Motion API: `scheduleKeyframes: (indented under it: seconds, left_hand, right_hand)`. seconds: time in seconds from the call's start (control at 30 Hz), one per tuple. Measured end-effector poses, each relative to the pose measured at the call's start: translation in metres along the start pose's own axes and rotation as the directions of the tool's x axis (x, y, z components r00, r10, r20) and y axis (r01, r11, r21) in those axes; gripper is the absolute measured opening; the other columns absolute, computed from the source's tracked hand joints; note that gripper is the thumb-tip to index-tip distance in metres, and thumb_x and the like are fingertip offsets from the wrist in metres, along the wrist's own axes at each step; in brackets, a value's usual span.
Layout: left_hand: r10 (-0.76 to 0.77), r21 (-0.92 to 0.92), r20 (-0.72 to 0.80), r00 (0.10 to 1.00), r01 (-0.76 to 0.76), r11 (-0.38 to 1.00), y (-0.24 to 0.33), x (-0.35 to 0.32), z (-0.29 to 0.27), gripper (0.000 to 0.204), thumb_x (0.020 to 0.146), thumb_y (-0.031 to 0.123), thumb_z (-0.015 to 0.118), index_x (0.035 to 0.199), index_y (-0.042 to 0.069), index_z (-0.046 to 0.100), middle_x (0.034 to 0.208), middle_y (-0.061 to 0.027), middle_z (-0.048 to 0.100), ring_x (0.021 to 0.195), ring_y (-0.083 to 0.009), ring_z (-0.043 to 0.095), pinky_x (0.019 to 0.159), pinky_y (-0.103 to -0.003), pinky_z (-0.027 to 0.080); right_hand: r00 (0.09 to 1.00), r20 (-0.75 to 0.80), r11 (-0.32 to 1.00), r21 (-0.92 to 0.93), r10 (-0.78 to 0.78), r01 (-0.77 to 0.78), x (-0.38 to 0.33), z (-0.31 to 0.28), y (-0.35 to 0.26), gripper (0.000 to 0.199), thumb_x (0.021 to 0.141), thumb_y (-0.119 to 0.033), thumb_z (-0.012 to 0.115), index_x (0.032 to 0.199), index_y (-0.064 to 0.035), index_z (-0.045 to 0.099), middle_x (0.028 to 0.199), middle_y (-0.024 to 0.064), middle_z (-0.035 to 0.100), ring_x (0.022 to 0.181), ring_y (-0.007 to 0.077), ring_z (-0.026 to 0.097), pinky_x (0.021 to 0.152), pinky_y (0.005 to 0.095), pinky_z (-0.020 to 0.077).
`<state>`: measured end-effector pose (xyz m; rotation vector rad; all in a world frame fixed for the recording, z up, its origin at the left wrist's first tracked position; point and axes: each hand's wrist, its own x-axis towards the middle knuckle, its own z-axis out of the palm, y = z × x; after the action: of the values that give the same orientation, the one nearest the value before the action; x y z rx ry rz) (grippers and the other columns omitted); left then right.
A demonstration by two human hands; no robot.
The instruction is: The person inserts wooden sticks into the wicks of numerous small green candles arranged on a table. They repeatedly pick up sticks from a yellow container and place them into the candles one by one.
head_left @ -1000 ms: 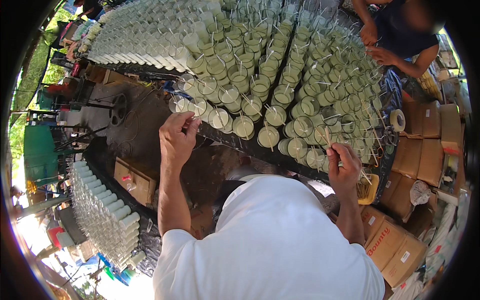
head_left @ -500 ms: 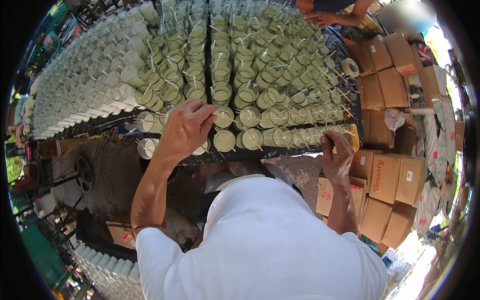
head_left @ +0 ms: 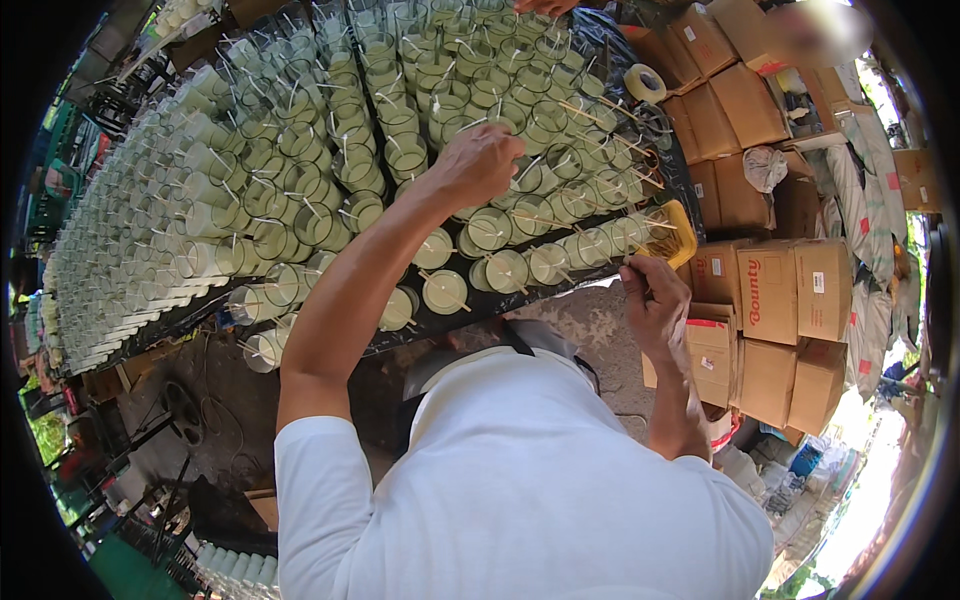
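Looks only part-way along, judging by the glasses (head_left: pixel 436 299) packed on the black-covered table (head_left: pixel 480 306). Got thin wooden sticks (head_left: pixel 445 290) laid across the tops along the front edge, and across some just behind. Further back, mostly bare white wicks (head_left: pixel 312 209) leaning any old way, so probably plenty left.

Got the left hand (head_left: pixel 482 162) stretched over the middle rows, fingers curled in; can't tell if gripping anything. Got the right hand (head_left: pixel 657 295) by the front right end, near the yellow basket (head_left: pixel 688 225), thumb and fingers close together; can't tell there either, tbh.

Counts: two hands working, plus part of one co-worker's hand (head_left: pixel 546 5) at the top edge. One basket, one tape roll (head_left: pixel 652 92), one crumpled pale bag (head_left: pixel 765 169). At least five stick-topped glasses up front, way too many overall to count. Over ten cardboard boxes (head_left: pixel 765 375) off right.
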<state>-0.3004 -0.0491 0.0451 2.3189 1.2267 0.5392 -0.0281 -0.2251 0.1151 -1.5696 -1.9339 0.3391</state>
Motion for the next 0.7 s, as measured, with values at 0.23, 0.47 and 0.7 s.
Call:
scheduleKeyframes:
  seconds: [0.23, 0.47, 0.7]
  left_hand:
    - [0.032, 0.141, 0.126, 0.992, -0.05, 0.989, 0.004, 0.064, 0.047, 0.019, 0.092, 0.016, 0.073, 0.107, 0.004, 0.075, 0.106, -0.012, 0.066, 0.11, -0.0316, 0.063, 0.092, -0.045, 0.051]
    - [-0.059, 0.207, 0.102, 0.993, 0.037, 0.978, 0.002, 0.048, 0.041, 0.011, 0.093, 0.011, 0.07, 0.101, 0.004, 0.074, 0.097, -0.0101, 0.065, 0.105, -0.0302, 0.062, 0.089, -0.044, 0.05]
    - [-0.364, 0.303, 0.072, 0.928, 0.328, 0.895, 0.028, -0.019, -0.019, 0.033, 0.087, 0.027, 0.08, 0.111, 0.005, 0.075, 0.11, -0.0122, 0.066, 0.113, -0.0326, 0.062, 0.098, -0.046, 0.048]
  right_hand:
    - [0.999, 0.031, 0.994, 0.107, -0.019, 0.015, 0.032, -0.015, 0.063, 0.01, 0.091, -0.001, 0.072, 0.1, 0.0016, 0.069, 0.088, 0.018, 0.071, 0.078, 0.0376, 0.068, 0.072, 0.0409, 0.0535]
    - [0.98, 0.168, 0.978, 0.196, -0.106, 0.073, 0.075, -0.019, 0.111, 0.01, 0.09, 0.002, 0.073, 0.099, 0.0019, 0.068, 0.089, 0.0174, 0.071, 0.078, 0.0378, 0.068, 0.07, 0.0418, 0.0534]
    - [0.972, 0.171, 0.953, 0.284, -0.163, 0.11, 0.109, -0.018, 0.139, 0.011, 0.089, 0.003, 0.073, 0.099, 0.0029, 0.067, 0.088, 0.0175, 0.07, 0.077, 0.0366, 0.068, 0.069, 0.0409, 0.0533]
